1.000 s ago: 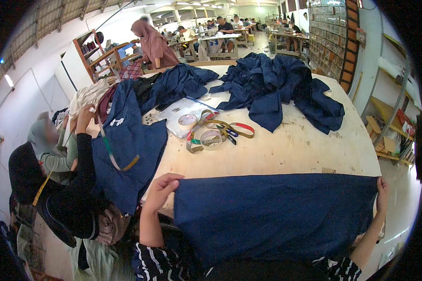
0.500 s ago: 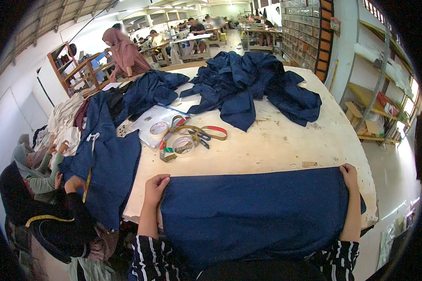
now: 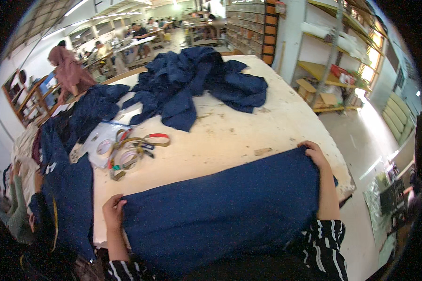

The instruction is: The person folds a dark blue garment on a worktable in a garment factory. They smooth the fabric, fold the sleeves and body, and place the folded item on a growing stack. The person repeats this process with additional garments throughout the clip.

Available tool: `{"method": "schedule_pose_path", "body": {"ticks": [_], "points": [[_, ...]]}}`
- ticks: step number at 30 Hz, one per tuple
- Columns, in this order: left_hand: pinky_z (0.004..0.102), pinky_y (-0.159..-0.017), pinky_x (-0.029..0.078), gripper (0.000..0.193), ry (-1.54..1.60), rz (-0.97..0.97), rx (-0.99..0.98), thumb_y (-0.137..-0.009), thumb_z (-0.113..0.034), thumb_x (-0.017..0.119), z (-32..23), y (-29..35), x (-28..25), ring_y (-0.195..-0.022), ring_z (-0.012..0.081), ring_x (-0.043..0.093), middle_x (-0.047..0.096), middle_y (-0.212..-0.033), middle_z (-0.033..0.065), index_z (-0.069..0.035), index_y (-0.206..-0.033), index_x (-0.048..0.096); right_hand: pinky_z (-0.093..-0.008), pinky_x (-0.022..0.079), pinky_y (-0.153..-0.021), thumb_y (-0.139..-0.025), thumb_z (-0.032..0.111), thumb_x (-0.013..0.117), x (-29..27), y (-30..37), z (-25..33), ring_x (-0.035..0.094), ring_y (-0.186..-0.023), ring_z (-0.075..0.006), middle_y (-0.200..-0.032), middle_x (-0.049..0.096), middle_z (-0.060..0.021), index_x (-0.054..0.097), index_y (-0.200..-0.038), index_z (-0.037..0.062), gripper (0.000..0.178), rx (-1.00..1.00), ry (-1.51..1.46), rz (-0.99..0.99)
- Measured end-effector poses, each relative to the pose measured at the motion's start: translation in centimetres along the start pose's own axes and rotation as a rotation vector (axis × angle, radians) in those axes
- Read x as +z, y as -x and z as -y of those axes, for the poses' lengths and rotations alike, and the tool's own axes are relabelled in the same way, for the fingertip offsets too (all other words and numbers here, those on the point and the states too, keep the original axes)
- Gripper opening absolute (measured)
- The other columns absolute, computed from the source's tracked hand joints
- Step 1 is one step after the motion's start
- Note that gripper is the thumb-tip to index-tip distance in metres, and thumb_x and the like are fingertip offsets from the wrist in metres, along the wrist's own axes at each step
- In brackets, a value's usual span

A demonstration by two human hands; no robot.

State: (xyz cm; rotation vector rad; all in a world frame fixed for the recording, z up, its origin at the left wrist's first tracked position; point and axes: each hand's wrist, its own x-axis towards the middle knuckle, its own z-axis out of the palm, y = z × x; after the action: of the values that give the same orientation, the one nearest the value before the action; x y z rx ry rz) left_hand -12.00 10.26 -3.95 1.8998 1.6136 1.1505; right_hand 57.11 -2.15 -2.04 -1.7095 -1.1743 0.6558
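A wide piece of navy blue fabric is stretched between my two hands over the near part of the table. My left hand pinches its far left corner. At the far right corner, my right hand grips the cloth between thumb and fingers, farther from me than the left one. The far edge runs taut and slants up to the right. The lower part of the fabric drops toward my body, where its near edge is hidden.
On the pale table lie a heap of navy fabric, tape rolls and a coiled measuring tape. Co-workers handle cloth along the left side. A metal shelf stands at the right beyond the table.
My view has turned to the right, so the table and heap sit farther left. The held fabric now slants, its right end raised away from me. Both hands keep their grip.
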Motion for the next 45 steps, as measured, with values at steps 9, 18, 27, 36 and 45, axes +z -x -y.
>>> {"method": "schedule_pose_path", "body": {"ticks": [9,18,27,36,45], "points": [[0.0436,-0.076,0.045,0.014,-0.738,-0.065,0.805,-0.072,-0.003,0.062,-1.8,5.8,-3.8,-0.086,0.03,0.059,0.062,-0.099,0.0114,-0.005,-0.076,0.048,-0.037,0.03,-0.094,-0.054,-0.009,0.055,-0.8,8.8,-0.7,0.054,-0.085,-0.022,-0.083,0.055,-0.0015,0.059,-0.056,0.009,0.019,-0.115,0.498,-0.355],[0.0293,-0.08,0.044,0.034,0.004,-0.508,0.206,-0.058,0.01,0.054,-4.6,4.7,-7.9,-0.088,0.0199,0.06,0.065,-0.097,0.0091,0.0,-0.09,0.059,-0.0366,0.044,-0.075,-0.061,0.002,0.055,-5.0,3.7,15.7,0.061,-0.083,-0.0281,-0.083,0.064,-0.0073,0.061,-0.062,0.0095,0.009,-0.941,0.677,-1.252],[0.0234,-0.069,0.044,0.023,0.501,0.176,0.09,-0.073,-0.004,0.067,-15.9,3.9,0.7,-0.076,0.008,0.051,0.052,-0.082,-0.0007,-0.005,-0.09,0.052,-0.0379,0.031,-0.104,-0.065,0.024,0.077,20.4,4.0,28.0,0.048,-0.116,-0.0281,-0.122,0.053,-0.0105,0.058,-0.115,0.0117,0.055,-0.704,0.212,0.371],[0.0214,-0.068,0.047,0.02,0.821,0.444,-0.14,-0.076,-0.003,0.071,-18.4,8.1,2.3,-0.075,0.008,0.058,0.064,-0.085,0.0048,0.0,-0.091,0.059,-0.0235,0.048,-0.071,-0.076,0.009,0.069,20.6,5.6,27.4,0.06,-0.072,-0.0107,-0.086,0.066,-0.0062,0.067,-0.096,-0.0012,0.023,-0.269,-0.274,0.601],[0.0256,-0.068,0.049,0.016,0.49,0.277,0.071,-0.071,0.0,0.07,-15.3,10.7,4.4,-0.07,0.0141,0.062,0.065,-0.079,0.0059,-0.002,-0.083,0.061,-0.033,0.043,-0.086,-0.069,-0.002,0.064,14.9,6.1,18.5,0.06,-0.082,-0.0133,-0.088,0.067,-0.0034,0.068,-0.088,0.0045,0.02,-0.377,-0.316,0.321]]}}
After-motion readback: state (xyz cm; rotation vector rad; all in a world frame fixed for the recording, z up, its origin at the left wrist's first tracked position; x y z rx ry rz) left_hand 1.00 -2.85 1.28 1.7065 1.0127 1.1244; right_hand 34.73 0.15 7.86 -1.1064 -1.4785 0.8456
